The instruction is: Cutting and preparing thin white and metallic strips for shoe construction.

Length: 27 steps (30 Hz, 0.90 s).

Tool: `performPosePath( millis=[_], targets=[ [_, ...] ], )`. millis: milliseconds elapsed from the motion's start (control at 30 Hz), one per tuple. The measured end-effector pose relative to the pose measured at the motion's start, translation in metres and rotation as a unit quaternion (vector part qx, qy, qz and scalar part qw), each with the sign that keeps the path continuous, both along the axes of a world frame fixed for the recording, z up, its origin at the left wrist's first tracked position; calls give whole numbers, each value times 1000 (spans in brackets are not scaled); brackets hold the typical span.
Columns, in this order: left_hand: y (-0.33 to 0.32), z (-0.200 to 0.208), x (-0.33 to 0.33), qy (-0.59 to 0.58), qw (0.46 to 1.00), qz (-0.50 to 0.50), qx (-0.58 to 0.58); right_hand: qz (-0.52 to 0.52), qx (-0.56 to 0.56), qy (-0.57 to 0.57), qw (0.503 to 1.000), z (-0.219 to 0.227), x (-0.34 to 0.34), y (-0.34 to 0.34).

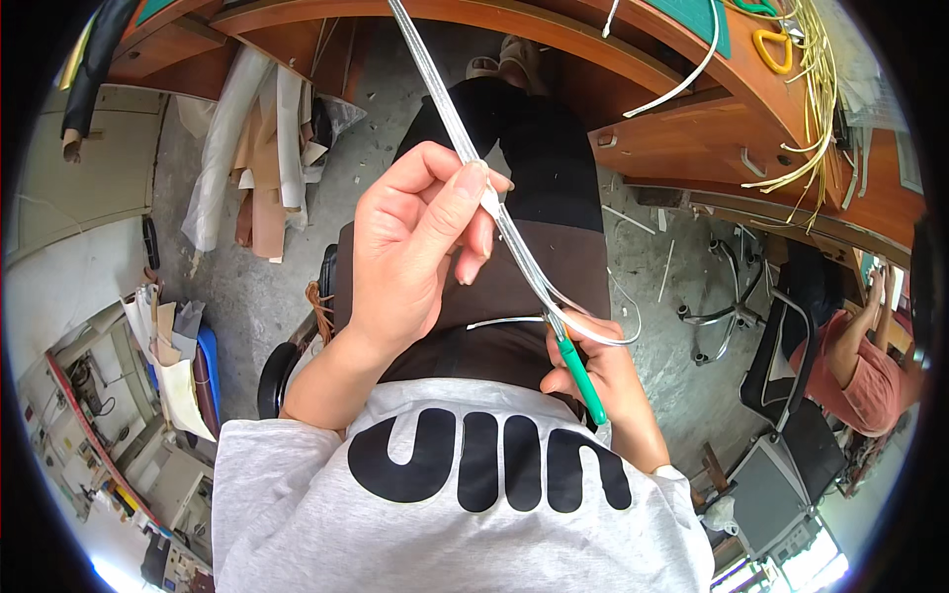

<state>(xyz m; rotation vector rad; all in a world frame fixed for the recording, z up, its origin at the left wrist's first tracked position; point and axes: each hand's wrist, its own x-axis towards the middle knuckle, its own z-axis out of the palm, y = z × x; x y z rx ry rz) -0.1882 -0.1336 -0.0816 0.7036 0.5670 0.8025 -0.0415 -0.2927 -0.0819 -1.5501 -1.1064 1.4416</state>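
My left hand pinches a bundle of thin white and silvery cords between thumb and fingers, above my lap. From there the strands slant down to my right hand, where they curve apart into loops. That hand is closed round a green-handled tool with a narrow metal tip, which meets the lower cords. Whether it is pliers or snips I cannot tell, since fingers and cords partly cover it. One loose white end sticks out left of the tip, over the dark brown cloth on my lap.
A wooden workbench curves across the far side, with a green mat, yellow cords and a yellow-handled tool. Rolled sheets lean at left. A wheeled chair base and another person are at right.
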Motion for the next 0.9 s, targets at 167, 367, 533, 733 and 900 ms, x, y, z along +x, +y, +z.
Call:
performPosePath(
  millis=[167, 367, 533, 733, 900],
  targets=[
    [-6, 0, 2, 17, 1000, 8, 14, 16, 40, -6, 999, -7, 1, 0],
    [-6, -2, 0, 26, 999, -7, 18, 9, 13, -17, 1000, 0, 2, 3],
    [-8, -2, 1, 14, 1000, 1, -3, 8, -41, -14, 999, 8, -1, 3],
    [-8, -4, 0, 16, 1000, -2, 7, 27, -16, -2, 999, -2, 4, -3],
    [-11, -6, -1, 44, 997, -40, 43, 22, 2, 0, 1000, -4, 4, -2]
  ],
)
